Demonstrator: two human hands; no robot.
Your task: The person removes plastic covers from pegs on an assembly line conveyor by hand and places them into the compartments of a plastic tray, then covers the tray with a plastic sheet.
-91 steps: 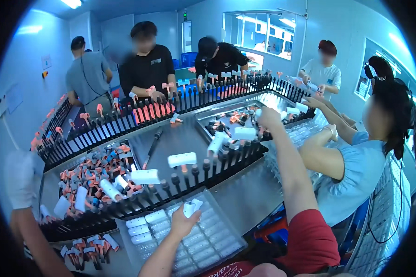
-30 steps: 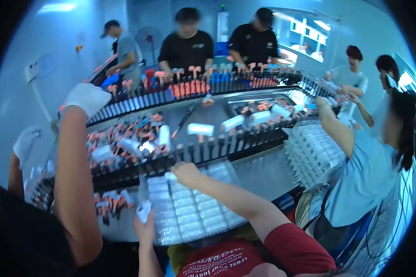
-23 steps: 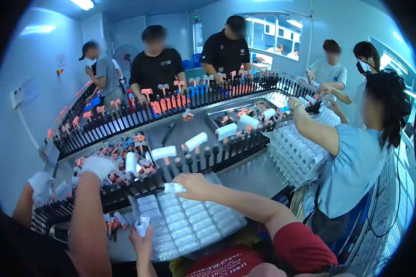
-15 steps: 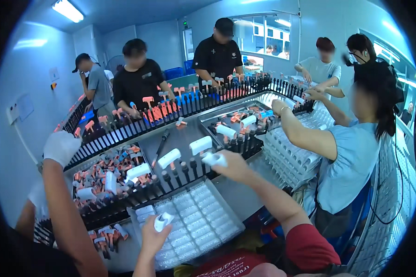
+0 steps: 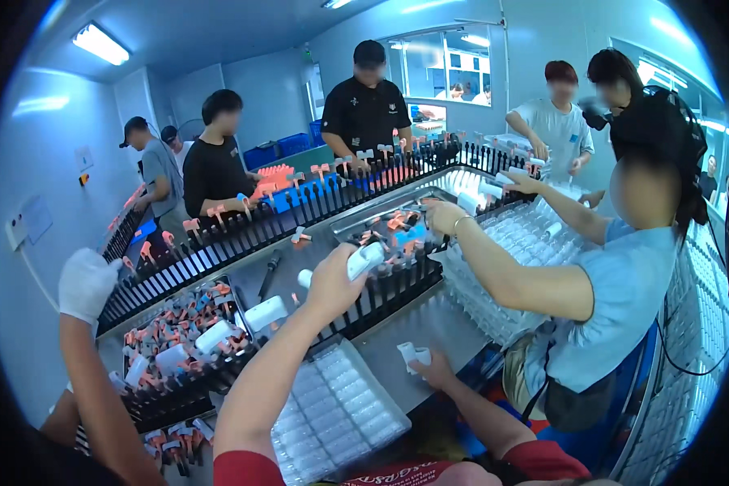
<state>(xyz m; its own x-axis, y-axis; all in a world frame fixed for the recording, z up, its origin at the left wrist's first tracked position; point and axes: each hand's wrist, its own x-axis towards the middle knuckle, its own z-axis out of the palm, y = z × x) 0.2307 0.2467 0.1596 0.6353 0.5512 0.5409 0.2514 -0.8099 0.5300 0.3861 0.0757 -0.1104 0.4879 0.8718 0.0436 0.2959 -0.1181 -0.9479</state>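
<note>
My left hand (image 5: 338,279) reaches forward over the black peg rack (image 5: 393,293), fingers closed around a white plastic housing (image 5: 366,259). Whether that housing touches a peg is hidden. Lower and to the right, my right hand (image 5: 436,369) grips a white hollow plastic piece (image 5: 411,355) above the metal table. Left of my left hand, another white housing (image 5: 266,313) sits on the rack, and part of one more (image 5: 305,278) shows behind my wrist. Beneath my left forearm lies a clear plastic tray (image 5: 356,397) with rows of compartments.
Metal trays of orange and grey parts (image 5: 182,324) lie beyond the rack. At left a co-worker's white-gloved hand (image 5: 87,283) touches a long peg row (image 5: 178,267). A co-worker in light blue (image 5: 616,283) leans over stacked clear trays (image 5: 494,267) at right. Other people stand across the table.
My left hand has gone from above the clear tray forward to the rack. My right hand has drawn back from the rack, down and rightward. The view has shifted slightly.
</note>
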